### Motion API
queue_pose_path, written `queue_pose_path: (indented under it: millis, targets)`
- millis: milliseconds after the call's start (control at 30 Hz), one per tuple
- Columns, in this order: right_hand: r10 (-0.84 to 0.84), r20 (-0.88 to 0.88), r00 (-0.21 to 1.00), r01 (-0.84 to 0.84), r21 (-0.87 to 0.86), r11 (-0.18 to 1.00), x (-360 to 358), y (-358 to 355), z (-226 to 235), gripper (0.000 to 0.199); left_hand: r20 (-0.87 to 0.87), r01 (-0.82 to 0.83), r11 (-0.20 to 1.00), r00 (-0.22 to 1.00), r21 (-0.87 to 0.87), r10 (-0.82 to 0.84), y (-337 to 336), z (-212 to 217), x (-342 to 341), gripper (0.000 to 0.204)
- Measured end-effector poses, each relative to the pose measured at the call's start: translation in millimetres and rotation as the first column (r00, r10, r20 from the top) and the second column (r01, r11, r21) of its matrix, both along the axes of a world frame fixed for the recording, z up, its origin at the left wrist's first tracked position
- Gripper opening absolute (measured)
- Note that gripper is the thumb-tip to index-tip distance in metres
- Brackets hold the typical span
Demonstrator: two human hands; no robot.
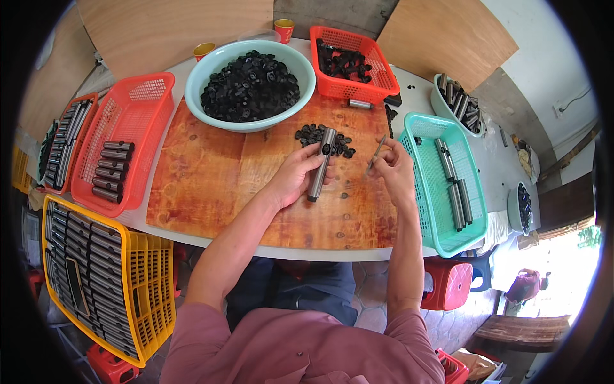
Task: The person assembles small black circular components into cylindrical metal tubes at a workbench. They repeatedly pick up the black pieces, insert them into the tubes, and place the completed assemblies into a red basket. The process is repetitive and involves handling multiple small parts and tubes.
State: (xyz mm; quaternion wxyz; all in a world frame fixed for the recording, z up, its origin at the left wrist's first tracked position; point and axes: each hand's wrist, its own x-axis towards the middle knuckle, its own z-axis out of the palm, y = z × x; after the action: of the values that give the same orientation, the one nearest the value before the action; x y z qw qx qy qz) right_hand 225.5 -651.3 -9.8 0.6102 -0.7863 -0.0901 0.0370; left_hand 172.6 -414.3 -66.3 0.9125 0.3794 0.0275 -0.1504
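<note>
The left hand's grip (302,170) clasps a metal tube (318,179) while the right hand's grip (395,170) pinches a thin strip (378,152) above the worktop's (495,176) brown board (211,185).

One head-worn fisheye looks down, fairly near, over the table (495,168)
</note>
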Motion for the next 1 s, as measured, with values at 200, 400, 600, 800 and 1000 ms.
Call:
queue_pose_path:
  millis: [200, 400, 600, 800, 1000]
  targets:
    - [-0.053, 0.083, 0.995, 0.015, 0.406, 0.914, -28.4, 44.2, -0.8, 0.012, 0.014, 0.018, 1.0, 1.0, -0.023, -0.018, -0.3, -2.9, -0.7, 0.031]
    - [-0.077, 0.291, 0.953, 0.006, 0.238, 0.971, -39.6, 59.9, -15.1, 0.009, 0.056, 0.026, 0.999, 0.998, -0.033, -0.024, -0.7, -8.6, 0.4, 0.038]
    - [-0.048, 0.373, 0.927, 0.024, 0.069, 0.997, -44.1, 56.5, -15.3, 0.012, 0.057, 0.036, 0.999, 0.998, -0.028, -0.035, -2.8, -7.9, -0.3, 0.042]
    - [-0.026, 0.421, 0.907, 0.006, 0.049, 0.999, -44.5, 55.6, -21.5, 0.014, 0.06, 0.018, 1.0, 0.998, -0.006, -0.017, -4.7, -8.4, 1.1, 0.041]
    - [-0.019, 0.449, 0.893, 0.017, 0.009, 1.0, -45.6, 58.3, -23.4, 0.013, 0.044, 0.003, 1.0, 0.999, 0.005, -0.003, -5.3, -10.8, 2.3, 0.032]
